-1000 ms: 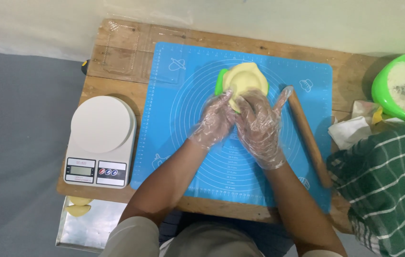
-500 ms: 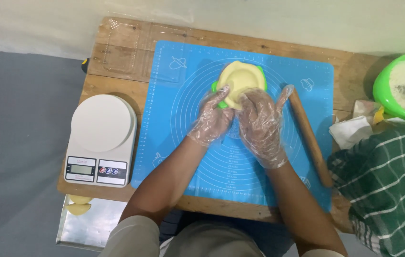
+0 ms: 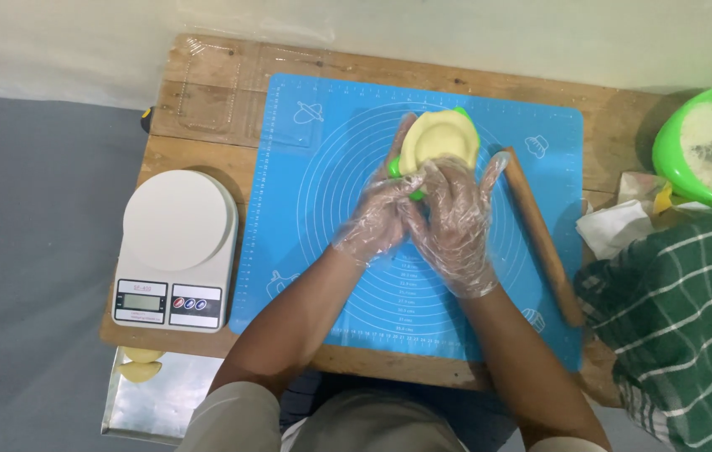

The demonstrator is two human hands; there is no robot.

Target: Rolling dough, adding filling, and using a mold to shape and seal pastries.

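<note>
A round of pale yellow dough (image 3: 439, 138) lies over a green mould (image 3: 462, 115) on the blue silicone mat (image 3: 314, 209). Both my hands wear clear plastic gloves. My left hand (image 3: 379, 216) grips the near left edge of the mould, where a bit of green shows between the fingers. My right hand (image 3: 454, 219) rests against the near edge of the dough and mould, fingers spread, its palm beside the left hand. Whether the right hand grips anything is hidden by the fingers.
A wooden rolling pin (image 3: 542, 238) lies on the mat to the right. A white kitchen scale (image 3: 176, 247) stands at the left. A green bowl of flour with a spoon (image 3: 711, 146) sits far right, beside a person's green checked sleeve (image 3: 682, 318). A metal tray with dough pieces (image 3: 142, 372) sits below.
The dough and mould have shifted slightly away from me on the mat. My left hand has closed in under the mould's near edge, next to my right hand.
</note>
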